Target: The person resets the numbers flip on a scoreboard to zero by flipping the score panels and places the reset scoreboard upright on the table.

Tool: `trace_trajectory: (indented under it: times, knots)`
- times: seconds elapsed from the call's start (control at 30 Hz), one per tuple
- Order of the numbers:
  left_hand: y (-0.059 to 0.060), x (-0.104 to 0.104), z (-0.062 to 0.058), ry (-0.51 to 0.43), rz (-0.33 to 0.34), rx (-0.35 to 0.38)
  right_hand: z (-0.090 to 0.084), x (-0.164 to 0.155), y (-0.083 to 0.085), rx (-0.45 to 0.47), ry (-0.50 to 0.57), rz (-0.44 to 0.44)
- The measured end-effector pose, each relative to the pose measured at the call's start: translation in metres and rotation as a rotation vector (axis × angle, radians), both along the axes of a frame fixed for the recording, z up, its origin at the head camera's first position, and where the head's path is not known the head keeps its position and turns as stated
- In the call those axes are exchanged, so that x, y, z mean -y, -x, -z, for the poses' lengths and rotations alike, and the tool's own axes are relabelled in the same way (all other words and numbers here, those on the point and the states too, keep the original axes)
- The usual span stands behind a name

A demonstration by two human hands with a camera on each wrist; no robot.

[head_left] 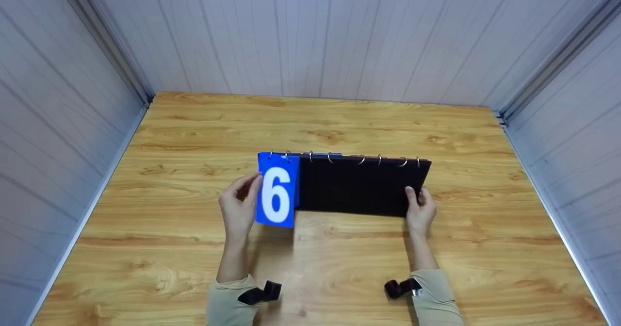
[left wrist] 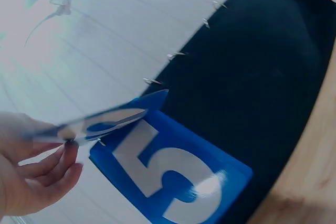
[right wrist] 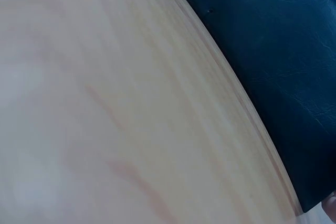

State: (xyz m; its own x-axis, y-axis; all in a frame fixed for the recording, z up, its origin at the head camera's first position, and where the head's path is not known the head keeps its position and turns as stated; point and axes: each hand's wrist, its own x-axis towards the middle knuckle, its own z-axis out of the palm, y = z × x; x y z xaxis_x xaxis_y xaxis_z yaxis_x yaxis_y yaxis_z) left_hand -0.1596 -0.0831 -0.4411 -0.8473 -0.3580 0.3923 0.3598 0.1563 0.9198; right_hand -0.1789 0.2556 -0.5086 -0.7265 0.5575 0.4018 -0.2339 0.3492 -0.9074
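Observation:
A black flip board (head_left: 359, 187) with metal rings (head_left: 361, 159) along its top edge stands on the wooden table (head_left: 310, 117). My left hand (head_left: 245, 197) pinches the left edge of a blue card showing a white 6 (head_left: 276, 190). In the left wrist view that lifted card (left wrist: 105, 121) is seen almost edge-on between my left hand's thumb and fingers (left wrist: 39, 163), and a blue card with a white 5 (left wrist: 173, 177) lies under it on the board (left wrist: 262, 77). My right hand (head_left: 419, 207) grips the board's lower right corner. The right wrist view shows the board's leathery face (right wrist: 273, 51).
Pale panelled walls (head_left: 310, 35) close in the table on three sides, with metal corner rails at the back left and back right. Bare wood (right wrist: 105, 103) lies in front of the board and around it.

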Motion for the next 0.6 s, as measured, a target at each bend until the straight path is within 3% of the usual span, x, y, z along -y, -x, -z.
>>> trace_trajectory:
  times: [0.13,0.17,0.3,0.43,0.6]
  knots:
    - [0.005,0.006,0.003,-0.119,0.123,0.021,0.001,0.0,0.0,0.0,0.01,-0.005]
    - [-0.003,0.003,-0.014,-0.105,0.132,0.043,0.001,0.0,0.0,0.003,0.016,-0.006]
    - [0.0,0.003,-0.018,-0.113,0.207,0.038,0.001,-0.001,-0.001,0.006,0.04,-0.011]
    - [0.007,-0.001,-0.024,-0.074,0.158,0.011,0.002,-0.002,-0.001,-0.002,0.047,-0.014]
    - [0.023,-0.004,-0.034,0.009,0.084,-0.106,0.001,-0.002,-0.002,0.013,0.035,-0.003]
